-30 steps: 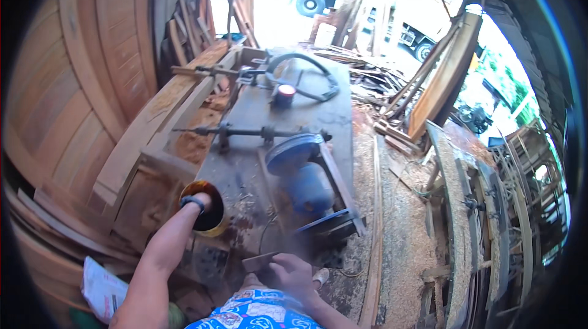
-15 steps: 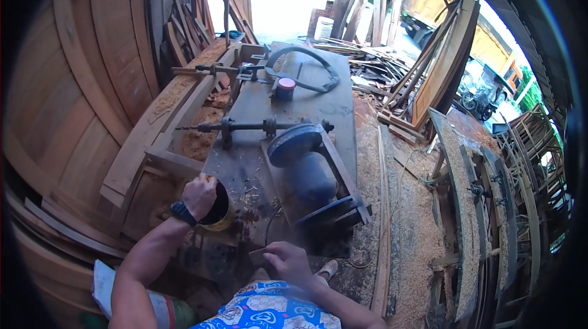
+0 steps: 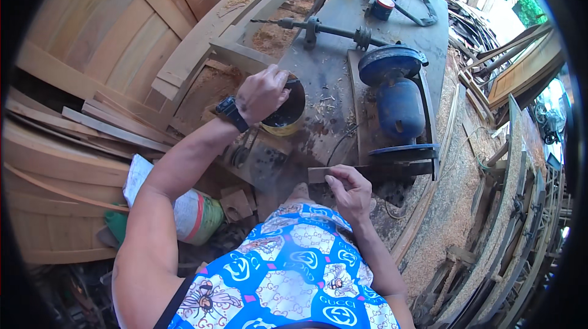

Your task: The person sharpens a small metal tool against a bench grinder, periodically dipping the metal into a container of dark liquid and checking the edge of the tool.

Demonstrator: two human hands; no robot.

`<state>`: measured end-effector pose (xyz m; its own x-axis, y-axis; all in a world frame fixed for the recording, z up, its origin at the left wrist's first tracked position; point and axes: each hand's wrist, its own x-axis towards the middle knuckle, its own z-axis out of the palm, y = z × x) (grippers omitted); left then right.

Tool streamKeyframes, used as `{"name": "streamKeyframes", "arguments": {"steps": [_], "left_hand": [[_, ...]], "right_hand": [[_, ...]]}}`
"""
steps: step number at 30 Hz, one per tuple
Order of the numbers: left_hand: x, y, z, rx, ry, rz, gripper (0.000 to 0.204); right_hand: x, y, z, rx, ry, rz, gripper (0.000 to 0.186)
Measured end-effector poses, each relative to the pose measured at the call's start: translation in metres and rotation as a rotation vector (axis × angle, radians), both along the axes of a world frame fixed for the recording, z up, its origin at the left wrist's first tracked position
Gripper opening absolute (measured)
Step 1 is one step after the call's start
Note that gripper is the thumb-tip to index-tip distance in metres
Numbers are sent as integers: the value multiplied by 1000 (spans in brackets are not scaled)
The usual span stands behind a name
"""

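My left hand (image 3: 263,91), with a dark watch on the wrist, is closed at the top of a yellow can (image 3: 285,127) with a dark inside. What its fingers hold is not clear. My right hand (image 3: 348,189) pinches a small flat piece of wood (image 3: 318,174), low in front of the bench. Just beyond it sits a blue motor (image 3: 399,111) with round discs at both ends, on a grey bench top (image 3: 334,93) scattered with shavings. A shaft with a bit (image 3: 327,29) lies beyond the can and motor.
Wooden panels and planks (image 3: 98,53) lean on the left. A white sack (image 3: 138,176) stands below them. A hose (image 3: 429,7) and small tin (image 3: 381,7) rest on the far bench. Sawdust and timber (image 3: 459,206) cover the right side, with frames (image 3: 527,225) beyond.
My left hand has come up from inside the can to its top. My right hand still holds the wood piece. The view has tilted downward, so the bench appears higher and further right.
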<state>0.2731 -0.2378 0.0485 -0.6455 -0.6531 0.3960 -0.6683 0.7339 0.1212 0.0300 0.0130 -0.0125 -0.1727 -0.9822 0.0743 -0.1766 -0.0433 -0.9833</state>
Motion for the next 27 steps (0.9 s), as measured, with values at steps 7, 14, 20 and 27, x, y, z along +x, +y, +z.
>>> {"name": "streamKeyframes", "arguments": {"steps": [7,14,20,27], "left_hand": [[11,7,7,-209,227,8,43],[27,7,-12,-186,186,-31,47],[29,7,-40,-15,322,199,32],[29,47,-67,832,1335,564,15]], "right_hand": [[-5,-4,3,-12,10,-54,16],[-4,-6,8,27,29,-84,17],[-2,-2,7,-4,85,-17,17],[0,-12,30,49,109,119,22]]}}
